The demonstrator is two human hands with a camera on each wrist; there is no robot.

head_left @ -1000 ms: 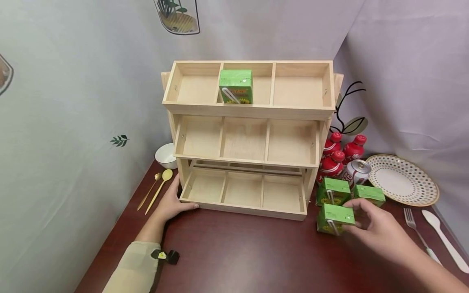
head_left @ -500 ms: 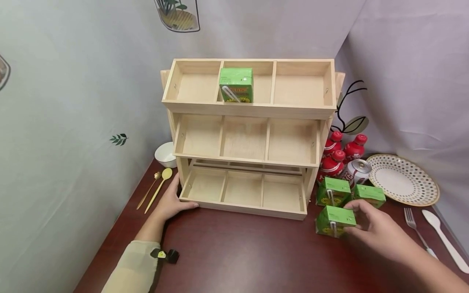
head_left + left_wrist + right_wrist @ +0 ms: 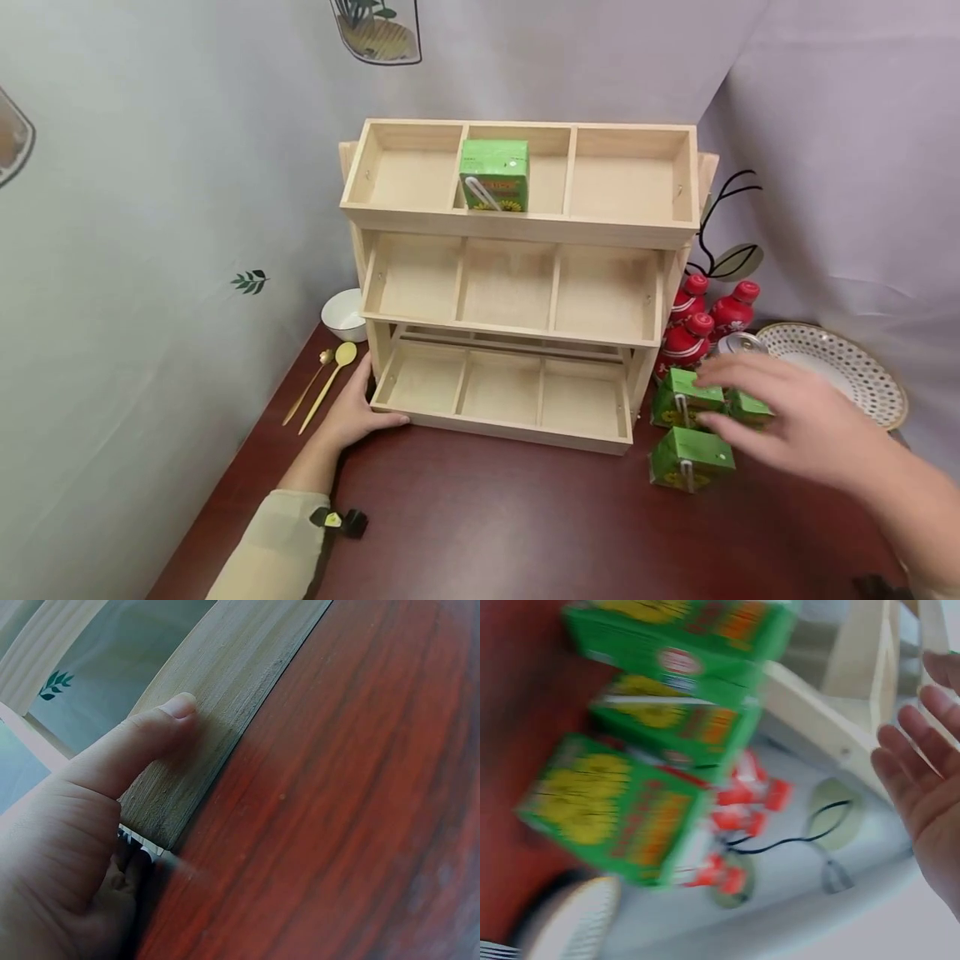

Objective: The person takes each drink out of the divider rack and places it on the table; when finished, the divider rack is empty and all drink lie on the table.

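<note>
A three-tier wooden shelf (image 3: 510, 333) stands on the table, each tier split into three compartments. My left hand (image 3: 354, 418) grips its bottom left corner; in the left wrist view the thumb (image 3: 154, 739) lies along the front board and the other fingers go round the side, partly hidden. My right hand (image 3: 802, 417), blurred and holding nothing, hovers with spread fingers over green drink cartons at the right. The nearest drink carton (image 3: 692, 458) stands apart in front of two others (image 3: 684, 397). One more green carton (image 3: 495, 175) sits in the top middle compartment.
Behind the cartons are red-capped bottles (image 3: 687, 337), a can (image 3: 741, 342) partly covered by my right hand, and a dotted plate (image 3: 885, 392). To the left lie a gold spoon (image 3: 330, 383) and a slimmer gold utensil (image 3: 306, 396), near a white bowl (image 3: 345, 317).
My right hand has let go of the front carton and lifted up and away from it. That carton stays in front of the others. The left hand keeps its place on the shelf.
</note>
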